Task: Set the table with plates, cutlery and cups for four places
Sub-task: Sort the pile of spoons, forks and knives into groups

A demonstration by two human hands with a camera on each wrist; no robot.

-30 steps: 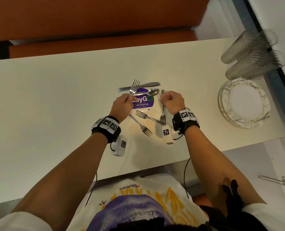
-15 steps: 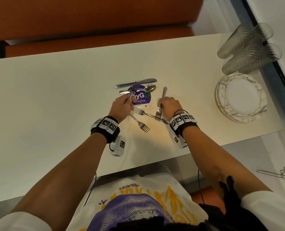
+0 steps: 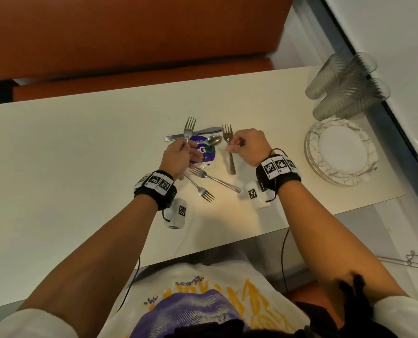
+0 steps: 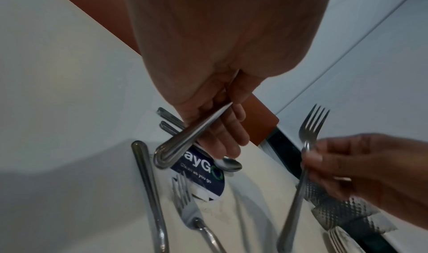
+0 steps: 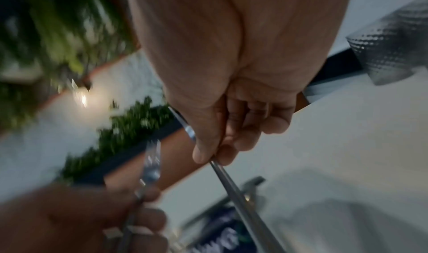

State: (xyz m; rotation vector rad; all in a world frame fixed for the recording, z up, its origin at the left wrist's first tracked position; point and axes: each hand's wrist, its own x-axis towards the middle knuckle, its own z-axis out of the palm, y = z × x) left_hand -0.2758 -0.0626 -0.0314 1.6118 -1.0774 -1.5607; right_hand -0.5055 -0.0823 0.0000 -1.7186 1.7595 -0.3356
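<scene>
Two forks are up off the counter (image 3: 81, 147), one in each hand, tines pointing away from the person. The left hand (image 3: 178, 154) has its fingers (image 4: 222, 128) curled round the neck of the left fork (image 3: 189, 126); in the left wrist view its handle slants down across the palm. The right hand (image 3: 249, 146) pinches the right fork (image 3: 228, 135) between thumb and forefinger just below the tines, and the handle hangs down toward the counter.

Between the hands a round purple sticker (image 3: 204, 152) is stuck to the pale counter. A knife (image 3: 195, 134) lies flat along its far edge, and a spoon (image 3: 214, 140) lies on the sticker with its bowl toward the right hand. Two more forks lie on the counter just near the left wrist: the fork with tines toward the sticker (image 3: 212, 178) and the fork with tines toward the person (image 3: 200, 189), their handles crossing.

At the right end of the counter sits a stack of white plates (image 3: 342, 152) with a gold-veined rim. Just beyond them a group of clear ribbed cups (image 3: 344, 89) stands in a cluster, touching one another.

Both wrists wear black bands with square black-and-white markers. An orange bench (image 3: 129, 40) runs along the far side of the counter.
</scene>
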